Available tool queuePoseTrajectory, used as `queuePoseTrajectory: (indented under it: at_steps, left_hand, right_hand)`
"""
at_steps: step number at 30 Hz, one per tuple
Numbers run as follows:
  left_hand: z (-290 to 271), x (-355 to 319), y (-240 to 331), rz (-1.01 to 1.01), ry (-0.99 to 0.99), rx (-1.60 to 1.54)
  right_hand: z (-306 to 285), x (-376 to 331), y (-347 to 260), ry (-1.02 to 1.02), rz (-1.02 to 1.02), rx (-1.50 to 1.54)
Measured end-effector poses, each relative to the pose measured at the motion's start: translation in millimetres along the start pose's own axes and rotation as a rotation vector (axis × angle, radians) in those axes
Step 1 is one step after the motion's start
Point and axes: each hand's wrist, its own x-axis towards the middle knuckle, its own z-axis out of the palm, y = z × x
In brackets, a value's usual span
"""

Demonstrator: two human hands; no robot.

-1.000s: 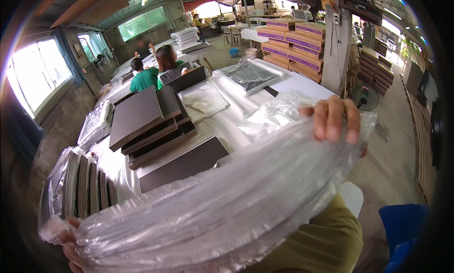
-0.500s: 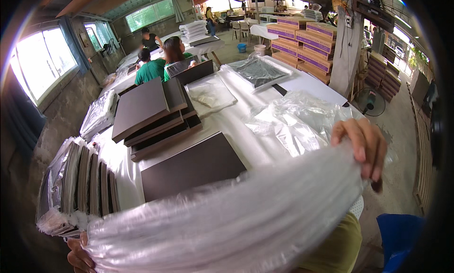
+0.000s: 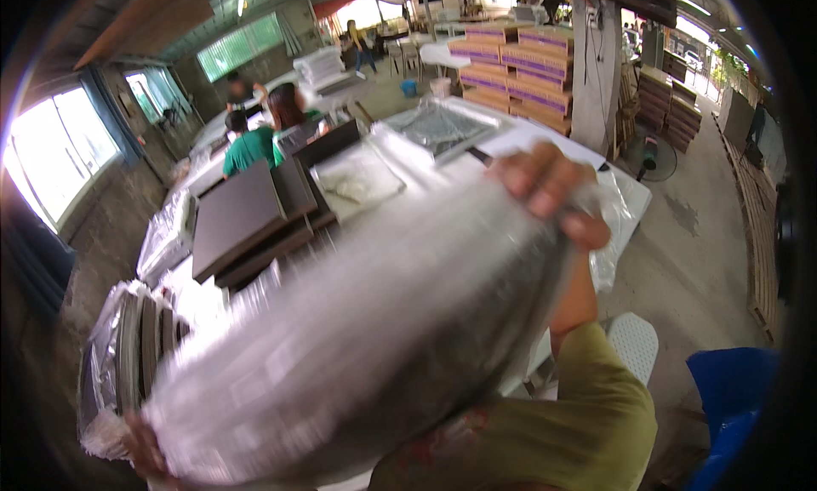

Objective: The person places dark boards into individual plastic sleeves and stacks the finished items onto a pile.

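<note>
A clear plastic sheet or bag, smeared by motion, stretches slantwise in front of me. My right hand grips its upper right end with bent fingers. At the lower left my left hand, blurred and partly cut from sight by the plastic, holds the other end. Something dark shows through the plastic's lower part; I cannot tell what. Behind it, on the white-covered table, lies a stack of dark flat boards. Several boards in plastic stand on edge near my left hand.
A flat plastic-wrapped package and a wrapped dark panel lie farther back. Stacked cartons and a pillar rise beyond the table. People in green work at the far left. A fan stands right.
My right hand has risen and moved left, lifting its end of the plastic. The plastic now hides the single dark board seen on the table before. The whole view has shifted slightly.
</note>
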Motion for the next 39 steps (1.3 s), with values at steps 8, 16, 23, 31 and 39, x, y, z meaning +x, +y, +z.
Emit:
queuePoseTrajectory:
  at_steps: [8, 16, 23, 31, 39]
  left_hand:
    - [-0.8, -14.9, -11.9, -0.019, 0.041, 0.015]
    - [0.9, -21.2, -34.5, -0.069, 0.088, -0.003]
    - [-1.1, -37.1, -31.6, -0.107, 0.138, 0.062]
    - [2.2, -45.7, -38.7, -0.156, 0.146, 0.066]
    - [3.3, -56.8, -40.8, -0.203, 0.177, 0.121]
  right_hand:
    - [29.9, -2.7, 4.5, -0.062, -0.037, 0.711]
    - [12.9, -12.6, -16.3, 0.275, 0.054, 0.011]
    - [-0.5, -94.8, -45.7, 1.046, -0.036, 0.032]
    - [13.1, -166.4, 18.5, 0.693, 0.471, -0.247]
    - [-0.3, -157.3, 24.0, 0.663, 0.522, -0.185]
